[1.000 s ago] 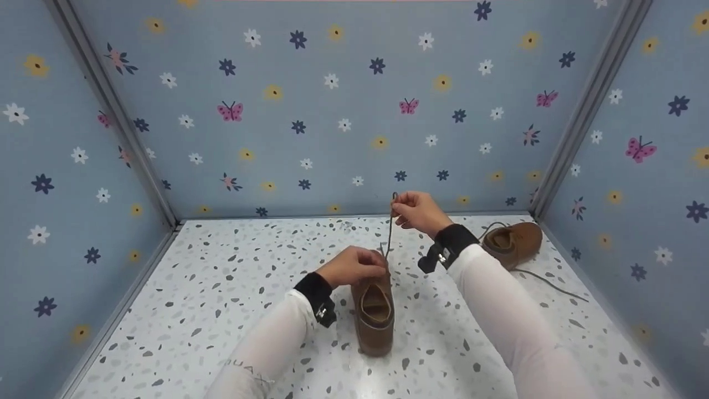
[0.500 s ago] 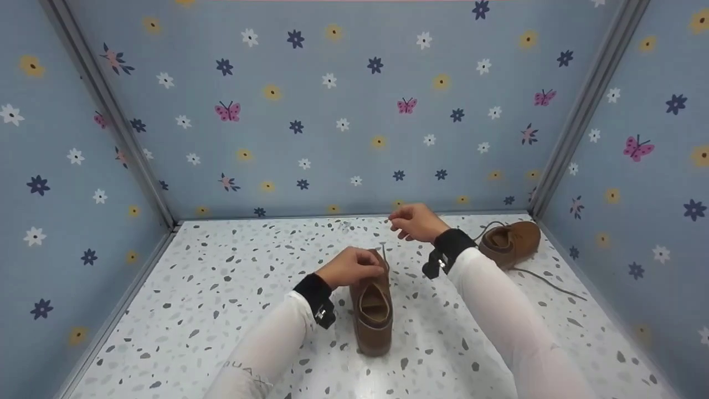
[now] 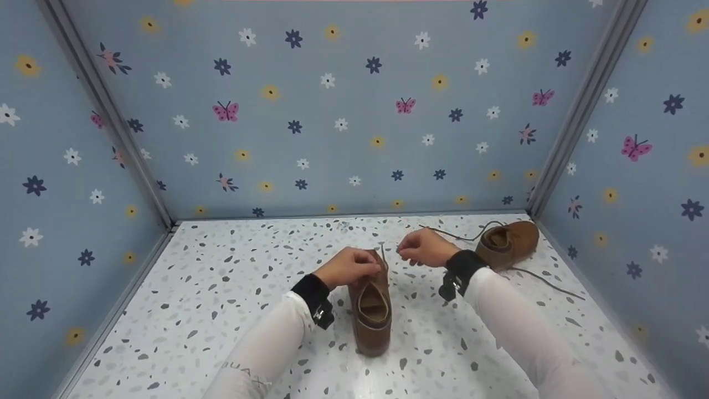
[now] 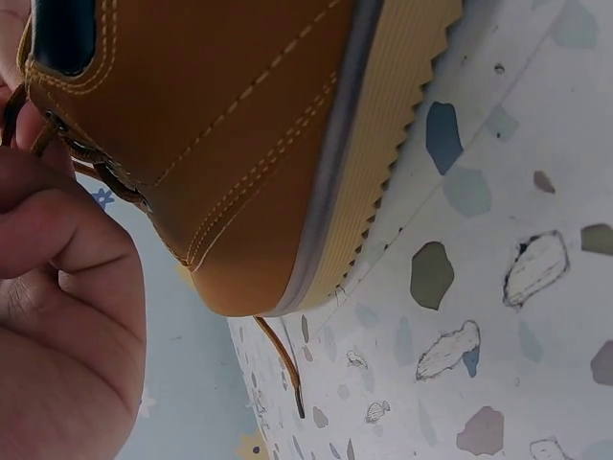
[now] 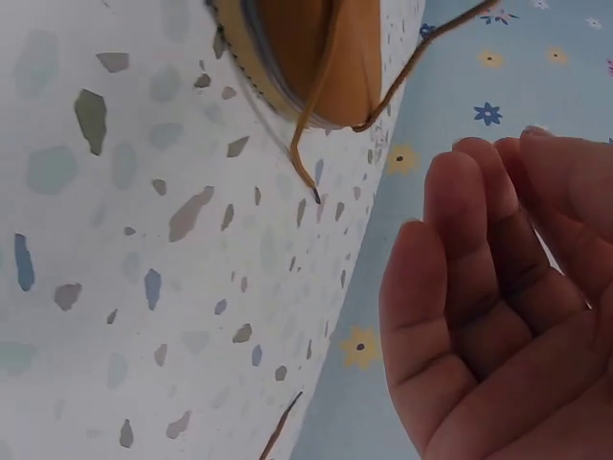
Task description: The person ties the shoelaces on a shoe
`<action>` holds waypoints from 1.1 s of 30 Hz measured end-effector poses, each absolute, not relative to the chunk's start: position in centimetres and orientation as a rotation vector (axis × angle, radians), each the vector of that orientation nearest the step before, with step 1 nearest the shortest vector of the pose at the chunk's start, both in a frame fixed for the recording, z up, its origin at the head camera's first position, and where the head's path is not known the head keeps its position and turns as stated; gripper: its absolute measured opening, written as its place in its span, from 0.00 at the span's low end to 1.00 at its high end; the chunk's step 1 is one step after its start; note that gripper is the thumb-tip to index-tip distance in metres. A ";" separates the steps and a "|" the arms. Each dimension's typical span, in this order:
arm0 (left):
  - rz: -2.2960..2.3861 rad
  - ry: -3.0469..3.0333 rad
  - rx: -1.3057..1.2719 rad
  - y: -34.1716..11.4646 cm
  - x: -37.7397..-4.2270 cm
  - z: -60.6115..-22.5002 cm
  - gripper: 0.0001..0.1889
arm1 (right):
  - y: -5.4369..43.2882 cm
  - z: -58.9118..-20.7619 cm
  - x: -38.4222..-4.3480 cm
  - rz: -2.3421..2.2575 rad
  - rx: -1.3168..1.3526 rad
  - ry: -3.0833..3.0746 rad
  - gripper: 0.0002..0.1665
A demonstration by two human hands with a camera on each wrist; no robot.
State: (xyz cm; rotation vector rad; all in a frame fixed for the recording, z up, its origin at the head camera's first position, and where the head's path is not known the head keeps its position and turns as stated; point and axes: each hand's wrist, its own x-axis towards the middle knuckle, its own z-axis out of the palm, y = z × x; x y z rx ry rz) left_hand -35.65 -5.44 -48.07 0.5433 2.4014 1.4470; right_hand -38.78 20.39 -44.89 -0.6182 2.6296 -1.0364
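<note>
A brown lace-up shoe (image 3: 372,335) stands on the floor with its toe toward the back wall. My left hand (image 3: 344,269) is over its lacing, thumb and fingers pinching a brown shoelace (image 4: 13,107) close above the eyelets. Another lace end (image 4: 283,356) hangs past the toe to the floor. In the right wrist view, one lace rises from the shoe (image 5: 356,67) and leaves the frame at the top. My right hand (image 3: 427,247) hovers to the right of the toe, fingers loosely curved, with nothing seen in them.
A second brown shoe (image 3: 512,244) sits at the back right near the corner. One of its laces (image 3: 548,284) trails forward over the speckled floor (image 3: 249,332), another (image 3: 451,236) behind my right hand. Flower-patterned walls (image 3: 332,111) close in the back and both sides.
One second ago my right hand held a lace stretched up from the shoe. It has since come down and slightly right, with no lace seen in it. My left hand stays at the lacing.
</note>
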 end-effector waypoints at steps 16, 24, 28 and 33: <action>1.444 2.400 0.523 -5.8 -35.5 -48.2 0.11 | 18.7 -48.9 -36.5 -1.003 -0.859 2.494 0.15; 1.445 2.412 0.522 -5.8 -35.5 -48.2 0.10 | 18.4 -49.3 -36.4 -1.079 -0.863 2.471 0.10; 1.453 2.410 0.509 -5.7 -35.5 -48.2 0.09 | 18.3 -49.3 -36.5 -1.058 -0.856 2.488 0.07; 1.463 2.401 0.476 -5.6 -35.4 -48.2 0.09 | 18.3 -49.0 -36.5 -1.038 -0.827 2.491 0.05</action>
